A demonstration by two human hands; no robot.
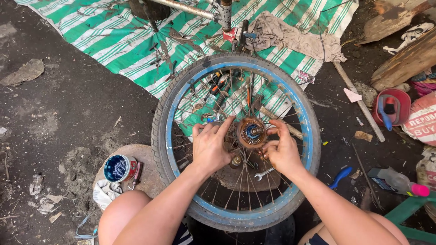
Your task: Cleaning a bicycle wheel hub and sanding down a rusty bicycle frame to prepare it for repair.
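A bicycle wheel (169, 118) with a blue rim, grey tyre and thin spokes lies flat in front of me. At its centre sits a rusty brown hub (251, 132) with blue grease in its opening. My left hand (210, 146) rests on the spokes just left of the hub, its index finger reaching toward the hub's edge. My right hand (280, 149) pinches the hub's right side with thumb and fingers. A small spanner (264, 173) lies under the spokes below the hub.
An open tin of blue grease (119, 168) stands on a flat stone at the lower left, beside a rag. A green-striped tarp (113, 41) with tools and a bicycle frame lies behind. A red tub (399, 97), planks and a bottle (397, 181) sit at the right.
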